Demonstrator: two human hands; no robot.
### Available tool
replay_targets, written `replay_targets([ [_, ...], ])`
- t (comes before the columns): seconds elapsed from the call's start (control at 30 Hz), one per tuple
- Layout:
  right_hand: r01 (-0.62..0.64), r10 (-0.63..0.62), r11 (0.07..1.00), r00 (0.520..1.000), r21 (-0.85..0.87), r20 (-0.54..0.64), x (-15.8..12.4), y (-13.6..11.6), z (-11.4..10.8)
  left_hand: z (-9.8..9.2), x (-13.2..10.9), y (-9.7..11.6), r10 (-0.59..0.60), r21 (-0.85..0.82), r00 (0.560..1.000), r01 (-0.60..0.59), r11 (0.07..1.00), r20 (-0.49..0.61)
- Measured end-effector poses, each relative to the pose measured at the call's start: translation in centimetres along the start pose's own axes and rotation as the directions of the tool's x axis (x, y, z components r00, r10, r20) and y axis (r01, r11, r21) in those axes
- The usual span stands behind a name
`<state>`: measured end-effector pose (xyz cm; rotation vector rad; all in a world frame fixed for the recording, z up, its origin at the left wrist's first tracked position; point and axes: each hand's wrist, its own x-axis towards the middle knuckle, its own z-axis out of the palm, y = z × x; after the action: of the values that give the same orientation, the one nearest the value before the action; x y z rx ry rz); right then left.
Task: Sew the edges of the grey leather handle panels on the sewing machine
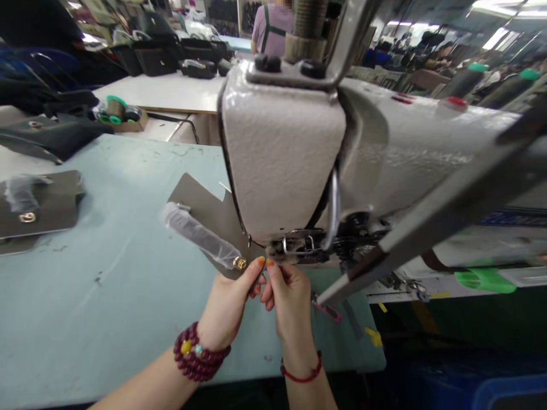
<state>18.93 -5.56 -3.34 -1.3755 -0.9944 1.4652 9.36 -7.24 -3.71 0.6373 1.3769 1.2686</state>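
Observation:
A grey-brown leather bag panel (205,199) lies under the head of the sewing machine (282,142). Across it runs a handle wrapped in white film (199,233), ending in gold hardware (240,262). My left hand (228,304) grips the panel's near corner, thumb on top. Close beside it, my right hand (290,293) is closed in a pinch, its thumb almost touching the left thumb. Whatever sits between the right fingertips is too small and hidden to make out. The presser foot area (299,245) is just above the fingertips.
Another grey-brown panel (43,208) with a wrapped handle is at left. A thick grey bar (410,228) crosses in front at right. Pink-handled snips (328,310) rest near my right hand. Thread spools (117,108) and black bags (156,54) stand behind; a person (273,28) is beyond.

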Motion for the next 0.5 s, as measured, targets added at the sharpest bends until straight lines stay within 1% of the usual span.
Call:
replay_targets([
  [0.07,-0.014,0.016,0.999,0.999,-0.047,0.035,0.2,-0.4,-0.9,1.1,-0.7,-1.0,0.034,-0.026,0.995,-0.037,0.999,-0.09],
  [0.13,0.003,0.005,0.996,0.996,-0.094,0.084,0.5,-0.6,-1.7,2.1,-1.3,-1.7,0.061,-0.036,0.982,-0.069,0.997,-0.177],
  [0.2,0.068,-0.047,0.984,0.991,-0.167,0.125,0.7,-0.8,-2.5,3.1,-1.9,-2.0,0.078,-0.026,0.97,-0.086,0.996,-0.232],
  [0.27,0.144,-0.105,0.955,0.981,-0.259,0.161,1.0,-1.1,-3.1,3.9,-2.4,-1.9,0.087,-0.029,0.96,-0.098,0.995,-0.265],
  [0.4,0.238,-0.169,0.87,0.967,-0.432,0.194,1.5,-2.1,-3.7,5.4,-2.7,-1.6,0.086,-0.074,0.954,-0.111,0.991,-0.287],
  [0.5,0.297,-0.228,0.807,0.954,-0.51,0.195,1.0,-2.4,-4.3,5.9,-2.9,-2.6,0.071,-0.096,0.969,-0.096,0.991,-0.238],
])
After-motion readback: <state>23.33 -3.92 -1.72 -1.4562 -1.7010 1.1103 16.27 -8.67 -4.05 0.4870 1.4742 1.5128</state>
